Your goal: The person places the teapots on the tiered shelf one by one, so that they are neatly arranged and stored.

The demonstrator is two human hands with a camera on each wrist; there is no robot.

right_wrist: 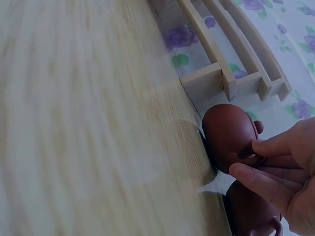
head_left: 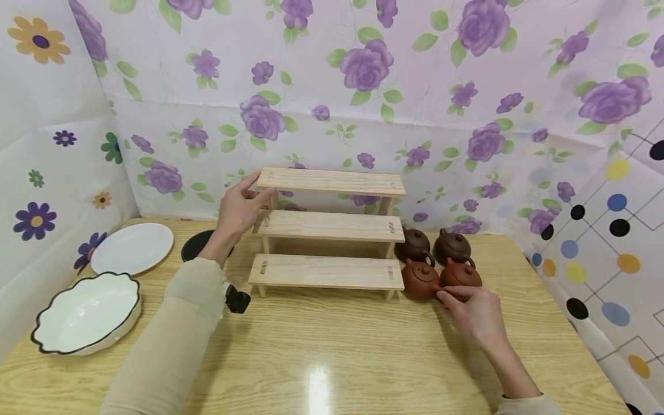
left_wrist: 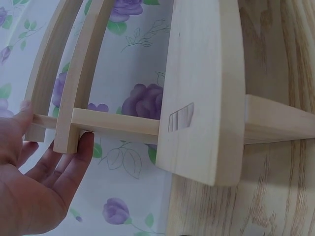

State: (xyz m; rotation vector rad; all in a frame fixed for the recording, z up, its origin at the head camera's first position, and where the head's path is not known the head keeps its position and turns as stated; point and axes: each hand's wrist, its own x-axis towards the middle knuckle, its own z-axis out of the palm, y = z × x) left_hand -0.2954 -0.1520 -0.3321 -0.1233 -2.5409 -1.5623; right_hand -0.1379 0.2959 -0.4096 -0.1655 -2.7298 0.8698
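Purple roses are patterning the white cloth that is hanging behind your wooden table. On it, at the far middle, a three-tier wooden rack is standing, and the fingers and thumb of your left hand are curling round its top shelf's left end. To the near left, a white scalloped bowl is sitting; a white plate is lying beyond it, and a black dish is lying between plate and rack. To the rack's right, two dark brown teapots are standing behind two reddish ones. Your right hand is pinching the left reddish teapot, just beside the rack's right end, by its handle; the right reddish teapot is sitting next to it.
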